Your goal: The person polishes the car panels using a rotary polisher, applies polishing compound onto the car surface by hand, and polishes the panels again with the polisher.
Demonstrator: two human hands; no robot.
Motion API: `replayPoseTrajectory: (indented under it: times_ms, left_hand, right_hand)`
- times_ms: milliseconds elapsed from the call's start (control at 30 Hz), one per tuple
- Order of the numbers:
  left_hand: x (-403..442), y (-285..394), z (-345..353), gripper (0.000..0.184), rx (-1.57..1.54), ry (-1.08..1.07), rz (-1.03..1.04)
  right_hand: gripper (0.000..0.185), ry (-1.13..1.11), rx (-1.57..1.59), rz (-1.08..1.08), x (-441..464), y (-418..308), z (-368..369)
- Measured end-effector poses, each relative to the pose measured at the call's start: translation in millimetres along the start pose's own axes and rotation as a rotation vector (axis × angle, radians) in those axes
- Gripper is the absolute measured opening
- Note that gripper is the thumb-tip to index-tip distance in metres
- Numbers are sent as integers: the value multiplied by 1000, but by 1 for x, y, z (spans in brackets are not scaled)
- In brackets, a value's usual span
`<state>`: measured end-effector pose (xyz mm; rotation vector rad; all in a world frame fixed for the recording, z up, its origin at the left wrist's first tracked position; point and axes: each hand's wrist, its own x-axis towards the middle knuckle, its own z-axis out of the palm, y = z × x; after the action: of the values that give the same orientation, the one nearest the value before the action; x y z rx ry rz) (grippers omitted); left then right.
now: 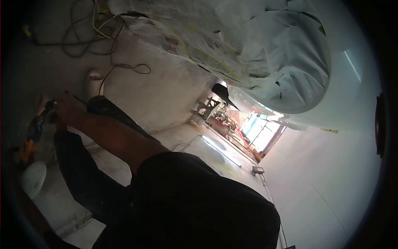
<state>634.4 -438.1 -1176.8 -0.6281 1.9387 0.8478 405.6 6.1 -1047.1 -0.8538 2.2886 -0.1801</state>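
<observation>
My right hand [66, 108] is closed around the rear end of an orange-and-black polisher [31, 139] at the left. A white round pad [34, 179] sits at the tool's lower end. From the lower left corner my left forearm [31, 209] reaches toward that end. The left hand itself is lost in the dark, blurred edge of the view, so its fingers do not show. A dark cord [85, 101] passes near my right hand. My dark-trousered legs [76, 170] and one light shoe [95, 83] lie beside the tool.
Thin plastic sheeting [286, 54] covers a large form overhead. Loose cables [74, 43] tangle on the grey floor [153, 91]. Farther back are a cluttered shelf [219, 124], a bright window [259, 135], a lit tube lamp [222, 151] and a small floodlight [258, 170] by a pale wall.
</observation>
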Motion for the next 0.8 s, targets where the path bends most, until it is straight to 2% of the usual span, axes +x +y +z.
replayPoseTrajectory:
  times_ms: [33, 167, 267, 333, 367, 400, 433, 467, 533, 633, 733, 767, 800]
  left_hand:
    - [11, 2, 5, 32, 1, 0, -4]
    - [56, 9, 43, 31, -43, 15, 10]
    - [26, -18, 22, 31, 37, 123, -82]
    - [14, -21, -26, 31, 166, 270, -187]
    - [19, -25, -45, 31, 222, 329, -227]
    - [33, -26, -59, 31, 271, 368, -251]
    - [49, -33, -58, 31, 382, 399, -209]
    - [36, 23, -101, 30, -11, 406, -454]
    - [35, 53, -143, 30, 19, 260, -565]
    - [42, 19, -143, 38, -109, 486, -660]
    - [42, 24, -148, 49, -141, 551, -544]
    - [37, 31, -158, 46, -201, 497, -514]
    - [30, 42, -171, 42, -264, 445, -493]
  right_hand:
    - [32, 9, -14, -6, 1, 0, 0]
    - [32, -360, 30, 34, 19, 4, -23]
    - [29, -544, -12, -24, 26, 23, -49]
    - [30, -440, -42, -89, 55, 19, -70]
    - [43, -331, -52, -117, 72, 18, -98]
    - [56, -182, -25, -197, 84, 29, -95]
    - [55, -275, -10, -28, 100, 26, -103]
    - [56, -243, 6, -13, 114, 27, -105]
    - [56, -198, 46, 25, 132, 38, -115]
    - [56, -85, 127, 33, 166, 15, -136]
    - [55, -52, 108, 6, 218, 17, -147]
    - [55, -19, 92, 7, 236, 18, -147]
    - [54, -25, 222, 77, 247, 8, -157]
